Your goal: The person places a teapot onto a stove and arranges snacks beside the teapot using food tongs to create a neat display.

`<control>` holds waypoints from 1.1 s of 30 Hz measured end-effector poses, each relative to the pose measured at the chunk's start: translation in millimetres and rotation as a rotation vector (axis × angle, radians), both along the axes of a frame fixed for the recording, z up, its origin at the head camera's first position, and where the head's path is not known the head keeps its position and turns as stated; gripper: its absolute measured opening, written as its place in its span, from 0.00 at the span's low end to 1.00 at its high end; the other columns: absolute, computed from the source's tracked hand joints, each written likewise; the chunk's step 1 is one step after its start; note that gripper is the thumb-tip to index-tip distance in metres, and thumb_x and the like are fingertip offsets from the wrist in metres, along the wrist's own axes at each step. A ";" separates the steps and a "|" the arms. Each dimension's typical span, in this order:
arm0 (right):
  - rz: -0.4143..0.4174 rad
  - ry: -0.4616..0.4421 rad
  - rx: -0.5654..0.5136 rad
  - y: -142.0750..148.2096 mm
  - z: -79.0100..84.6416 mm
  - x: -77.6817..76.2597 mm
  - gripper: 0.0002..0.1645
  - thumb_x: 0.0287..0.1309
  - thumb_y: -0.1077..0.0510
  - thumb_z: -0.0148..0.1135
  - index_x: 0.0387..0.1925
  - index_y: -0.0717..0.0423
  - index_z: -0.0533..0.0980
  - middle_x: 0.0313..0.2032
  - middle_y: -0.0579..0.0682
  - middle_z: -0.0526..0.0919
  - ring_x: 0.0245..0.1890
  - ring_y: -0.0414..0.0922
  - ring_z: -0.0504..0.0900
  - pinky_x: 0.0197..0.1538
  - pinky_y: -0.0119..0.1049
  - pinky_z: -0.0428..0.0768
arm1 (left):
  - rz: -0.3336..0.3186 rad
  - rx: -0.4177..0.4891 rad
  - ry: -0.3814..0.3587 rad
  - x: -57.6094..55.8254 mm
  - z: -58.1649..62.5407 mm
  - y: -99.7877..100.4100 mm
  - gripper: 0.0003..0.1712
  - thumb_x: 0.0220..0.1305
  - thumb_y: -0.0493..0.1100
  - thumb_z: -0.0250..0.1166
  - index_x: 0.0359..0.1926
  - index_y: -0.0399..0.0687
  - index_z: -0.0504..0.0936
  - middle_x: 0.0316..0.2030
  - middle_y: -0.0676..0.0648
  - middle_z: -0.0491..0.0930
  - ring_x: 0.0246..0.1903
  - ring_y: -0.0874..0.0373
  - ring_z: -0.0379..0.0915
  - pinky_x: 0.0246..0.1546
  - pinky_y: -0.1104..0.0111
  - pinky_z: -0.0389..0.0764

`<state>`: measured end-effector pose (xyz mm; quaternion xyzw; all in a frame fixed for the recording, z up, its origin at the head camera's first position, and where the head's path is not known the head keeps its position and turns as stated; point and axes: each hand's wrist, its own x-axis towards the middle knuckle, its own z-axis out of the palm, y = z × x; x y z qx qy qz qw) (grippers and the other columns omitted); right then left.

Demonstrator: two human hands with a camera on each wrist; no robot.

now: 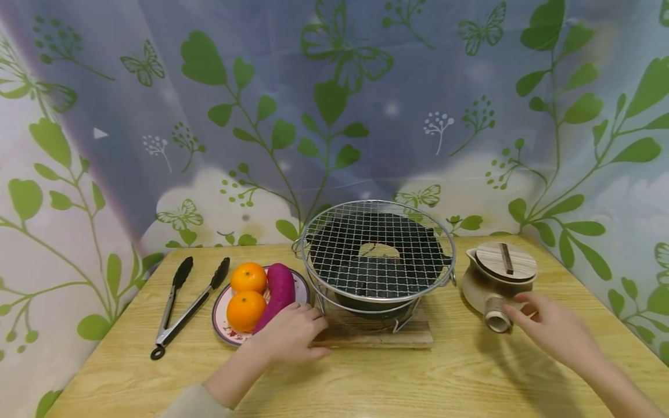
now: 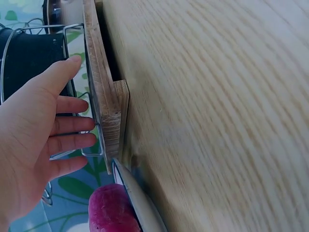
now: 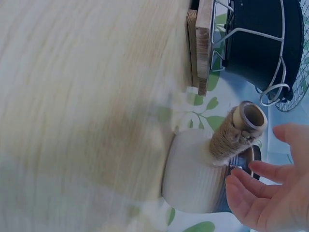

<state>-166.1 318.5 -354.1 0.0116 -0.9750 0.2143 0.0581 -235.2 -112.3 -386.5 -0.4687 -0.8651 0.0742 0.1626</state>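
My right hand (image 1: 556, 331) is at the side handle (image 1: 496, 307) of a beige clay teapot (image 1: 474, 290) with a wooden lid (image 1: 520, 264). In the right wrist view, the twine-wrapped handle (image 3: 231, 140) stands up between the spread thumb and the loosely bent fingers (image 3: 248, 186), with a gap at the thumb. My left hand (image 1: 292, 331) hovers with relaxed fingers over the near edge of a plate (image 1: 222, 325), partly covering a purple sweet potato (image 1: 281, 287). The left wrist view shows its fingers holding nothing, beside the wooden board (image 2: 110, 121) under the grill stove.
A round black grill stove (image 1: 360, 305) with a wire mesh (image 1: 376, 278) on top stands mid-table on the board. Two oranges (image 1: 247, 310) share the plate with the sweet potato. Black-tipped tongs (image 1: 180, 319) lie spread at the left. A patterned curtain (image 1: 387, 133) hangs behind.
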 end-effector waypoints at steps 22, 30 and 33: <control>-0.083 -0.165 -0.391 -16.3 -16.8 -5.1 0.43 0.65 0.39 0.47 0.61 0.73 0.55 0.47 0.73 0.74 0.34 0.51 0.80 0.30 0.40 0.81 | -0.016 0.001 -0.014 0.3 -6.9 3.9 0.21 0.56 0.64 0.59 0.32 0.52 0.81 0.29 0.54 0.75 0.31 0.58 0.71 0.31 0.68 0.70; -0.078 -0.187 -0.532 -15.3 -20.9 -9.8 0.42 0.65 0.42 0.48 0.63 0.72 0.51 0.53 0.75 0.67 0.39 0.51 0.80 0.32 0.40 0.82 | -0.025 0.007 -0.011 0.2 -6.7 4.6 0.21 0.55 0.63 0.60 0.32 0.52 0.81 0.29 0.54 0.76 0.32 0.58 0.71 0.31 0.69 0.69; -0.068 -0.193 -0.617 -16.1 -21.4 -11.8 0.40 0.66 0.45 0.49 0.63 0.71 0.51 0.53 0.73 0.68 0.39 0.46 0.78 0.33 0.41 0.82 | -0.030 0.013 -0.004 -0.2 -6.4 4.2 0.21 0.55 0.63 0.60 0.32 0.51 0.81 0.29 0.54 0.76 0.32 0.58 0.71 0.31 0.69 0.70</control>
